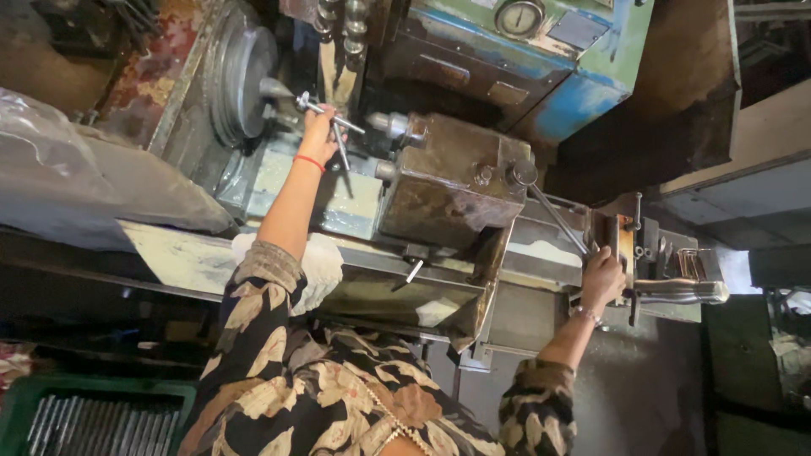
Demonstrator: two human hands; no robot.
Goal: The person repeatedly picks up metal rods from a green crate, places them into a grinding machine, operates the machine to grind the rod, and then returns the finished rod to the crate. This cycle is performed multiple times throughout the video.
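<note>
Worn lathe bed (279, 181), white rag (325, 266) on its front ledge

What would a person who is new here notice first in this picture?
Probably the two outstretched arms in patterned sleeves: the left hand grips a metal T-handle beside the grey round chuck at upper left. The right hand holds a lever at the right, below the worn blue machine housing.

Lathe chuck (241, 80) is dull grey metal, kinda greasy looking, and the block (452, 181) next to it is rusty brown steel with a rough, grimy finish. The lever (557, 218) and the handle (680, 291) are smoother bright metal, shiny in spots. Blue housing (583, 72) has chipped, worn paint, and the sleeve (270, 321) is soft matt printed cloth.
</note>
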